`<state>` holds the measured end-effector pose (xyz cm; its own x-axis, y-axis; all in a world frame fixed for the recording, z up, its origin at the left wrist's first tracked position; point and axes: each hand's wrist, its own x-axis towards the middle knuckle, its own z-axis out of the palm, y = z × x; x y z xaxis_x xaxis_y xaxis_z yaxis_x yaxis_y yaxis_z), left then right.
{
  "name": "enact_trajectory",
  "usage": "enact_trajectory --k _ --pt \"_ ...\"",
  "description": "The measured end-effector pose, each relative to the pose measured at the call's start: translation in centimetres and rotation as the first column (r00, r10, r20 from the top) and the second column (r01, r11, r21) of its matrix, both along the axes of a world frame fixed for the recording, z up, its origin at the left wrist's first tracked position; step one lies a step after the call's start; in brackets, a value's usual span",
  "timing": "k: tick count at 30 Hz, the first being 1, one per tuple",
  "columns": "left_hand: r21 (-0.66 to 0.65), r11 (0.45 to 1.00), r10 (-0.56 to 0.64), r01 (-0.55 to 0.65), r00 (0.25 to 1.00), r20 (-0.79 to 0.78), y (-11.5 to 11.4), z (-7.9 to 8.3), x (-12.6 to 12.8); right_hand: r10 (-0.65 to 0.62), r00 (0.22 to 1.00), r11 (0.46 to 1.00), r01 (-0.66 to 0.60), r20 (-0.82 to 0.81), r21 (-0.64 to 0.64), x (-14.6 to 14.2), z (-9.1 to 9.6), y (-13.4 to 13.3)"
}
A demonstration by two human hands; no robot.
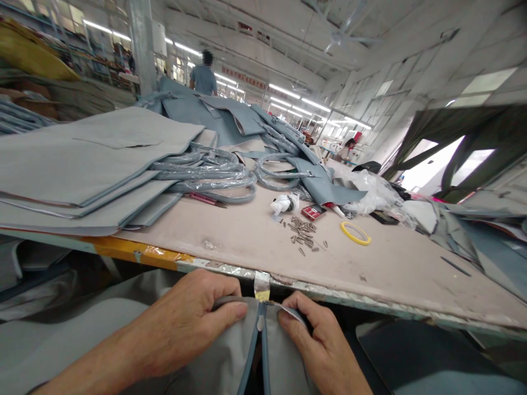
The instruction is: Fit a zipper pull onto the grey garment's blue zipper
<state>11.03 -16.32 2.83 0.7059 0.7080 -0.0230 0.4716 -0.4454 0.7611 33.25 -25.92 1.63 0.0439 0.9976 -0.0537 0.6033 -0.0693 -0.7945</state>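
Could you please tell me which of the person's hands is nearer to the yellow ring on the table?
Right. The right hand is on the near side of the yellow ring, a little to its left; the left hand is also on that side, but farther left.

At the lower centre of the frame, the left hand (201, 312) and right hand (317, 334) pinched the top edge of a grey piece (224, 356) with blue edging, one on each side of its dark slit. Above them, small metallic bits (303, 231) and a yellow ring (361, 241) lay on the table (395, 269). Grey panels (102, 148) were stacked at left; a person (203, 80) stood upper left of centre.
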Motion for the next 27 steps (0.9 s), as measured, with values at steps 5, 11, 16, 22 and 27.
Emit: enact_trajectory --k 5,11,16,22,27 --pt "0.047 0.999 0.018 -0.019 1.0 0.012 -0.2 0.1 0.3 -0.015 1.0 0.999 0.014 -0.02 -0.033 0.0 -0.2 0.1" --pt "0.175 0.983 0.063 -0.057 0.997 -0.032 -0.1 0.2 0.8 -0.061 0.997 0.996 0.064 -0.054 0.065 -0.6 -0.2 0.2" --pt "0.237 0.968 0.083 -0.085 0.996 0.02 0.3 0.3 1.3 -0.09 0.995 0.99 0.095 -0.046 0.102 -0.7 0.0 0.6" --pt "0.113 0.993 0.037 -0.035 0.999 -0.016 -0.1 0.4 0.7 -0.032 0.999 0.995 0.036 -0.041 0.088 -0.7 -0.4 0.1" --pt "0.032 0.999 0.007 -0.005 0.999 -0.054 -0.7 0.1 0.5 -0.097 0.994 0.994 0.099 -0.05 0.049 -1.6 -0.1 -0.4"
